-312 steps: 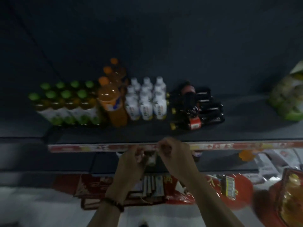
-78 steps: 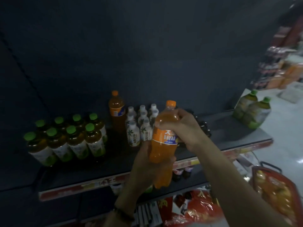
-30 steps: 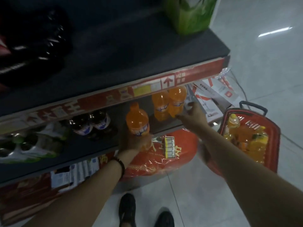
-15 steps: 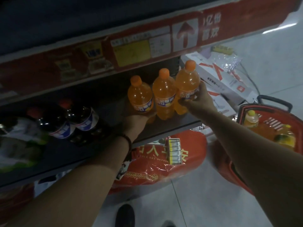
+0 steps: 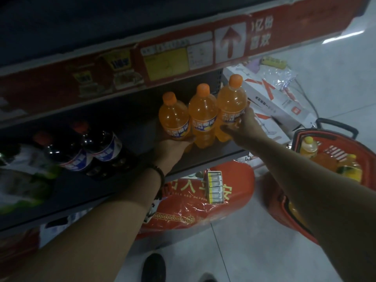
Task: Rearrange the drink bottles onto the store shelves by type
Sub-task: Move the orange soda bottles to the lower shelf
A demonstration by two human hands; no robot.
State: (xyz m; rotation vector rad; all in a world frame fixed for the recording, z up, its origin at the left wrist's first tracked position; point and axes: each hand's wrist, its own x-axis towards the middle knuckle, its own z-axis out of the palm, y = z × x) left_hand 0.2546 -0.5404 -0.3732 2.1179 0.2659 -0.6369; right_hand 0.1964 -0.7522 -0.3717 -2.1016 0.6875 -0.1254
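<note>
Three orange soda bottles stand in a row at the right end of the lower shelf [image 5: 195, 159]. My left hand [image 5: 171, 147] grips the base of the left orange bottle [image 5: 175, 119]. The middle orange bottle [image 5: 202, 117] stands between them, touching both. My right hand [image 5: 243, 127] wraps round the lower part of the right orange bottle [image 5: 232, 104]. Two dark cola bottles [image 5: 81, 147] with red caps lie tilted on the same shelf further left.
The red price strip [image 5: 183, 55] of the upper shelf hangs just above the bottles. A red shopping basket [image 5: 362, 151] with yellow-orange bottles sits on the floor at right. White boxes [image 5: 272, 102] and a red bag [image 5: 193, 202] lie below. Green-labelled packs [image 5: 22, 180] fill the shelf's left end.
Since 2.6 s ago the orange bottle came down from the upper shelf to the lower one. Over the last second my left hand slid it right against the other two.
</note>
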